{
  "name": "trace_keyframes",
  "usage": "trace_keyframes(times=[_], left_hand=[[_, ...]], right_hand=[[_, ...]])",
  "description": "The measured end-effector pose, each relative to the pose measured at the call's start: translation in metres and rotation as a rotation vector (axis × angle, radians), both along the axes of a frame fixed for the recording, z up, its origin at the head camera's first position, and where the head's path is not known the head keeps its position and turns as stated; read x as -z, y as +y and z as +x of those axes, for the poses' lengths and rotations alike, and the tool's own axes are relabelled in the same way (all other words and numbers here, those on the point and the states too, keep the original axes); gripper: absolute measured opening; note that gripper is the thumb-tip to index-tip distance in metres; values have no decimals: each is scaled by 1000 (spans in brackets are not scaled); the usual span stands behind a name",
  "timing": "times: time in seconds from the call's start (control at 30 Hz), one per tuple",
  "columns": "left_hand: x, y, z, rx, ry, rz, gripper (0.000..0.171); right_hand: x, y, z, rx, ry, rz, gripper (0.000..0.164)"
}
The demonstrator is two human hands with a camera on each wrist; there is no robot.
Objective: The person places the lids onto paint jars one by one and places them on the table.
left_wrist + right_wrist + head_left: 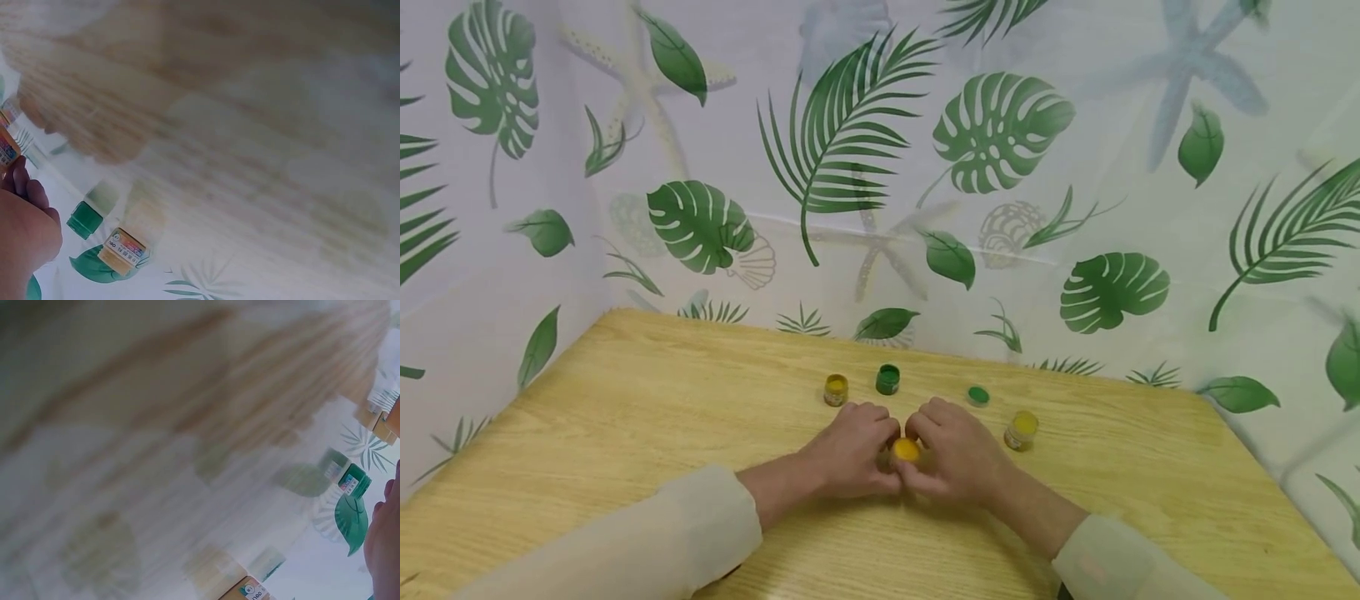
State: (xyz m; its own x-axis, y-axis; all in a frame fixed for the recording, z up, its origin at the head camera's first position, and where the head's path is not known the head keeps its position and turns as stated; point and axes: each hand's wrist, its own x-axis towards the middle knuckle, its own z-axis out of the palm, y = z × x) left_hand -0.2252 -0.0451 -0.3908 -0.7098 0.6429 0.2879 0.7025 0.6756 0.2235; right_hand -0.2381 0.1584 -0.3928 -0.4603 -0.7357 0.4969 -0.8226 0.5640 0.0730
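Note:
Both hands meet around a small paint jar with a yellow-orange top [906,451], low over the table. My left hand [855,450] grips its left side with curled fingers. On the opposite side, my right hand [957,452] holds it between thumb and fingers. Part of the jar is hidden by the fingers. In the left wrist view its orange, labelled side [7,150] shows above the left hand [28,228]. Only an edge of the right hand [386,540] appears in the right wrist view, below the orange jar [394,417].
Beyond the hands stand an uncapped yellow paint jar [836,390] and an uncapped green paint jar [887,380]. A green lid [978,396] lies flat to their right. Another yellow-topped jar [1022,431] stands beside the right hand. Leaf-printed sheeting [880,250] borders the wooden table [700,392].

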Motion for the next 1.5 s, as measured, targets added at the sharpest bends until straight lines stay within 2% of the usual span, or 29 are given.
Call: trace_keyframes(times=[0.37,0.6,0.87,0.97,1.07,1.17,1.37,1.5], left_hand=[[0,2,2,7,8,-28,30],[-1,2,3,36,-12,-41,30],[-1,1,1,57,-18,-71,29],[-1,0,1,46,-22,-51,28],[0,0,1,40,-17,-31,27],[0,0,1,42,-18,-33,27],[-2,0,1,45,-57,-55,28],[-2,1,1,48,-47,-82,29]], right_hand=[[-1,0,2,42,-20,18,27],[1,-1,0,26,-44,14,32],[2,0,-2,-30,-16,12,57],[2,1,0,-14,-26,9,52],[1,1,1,-2,-46,11,35],[0,1,2,-28,-70,7,22],[1,0,1,-85,-50,-2,21],[2,0,0,-108,-23,1,26]])
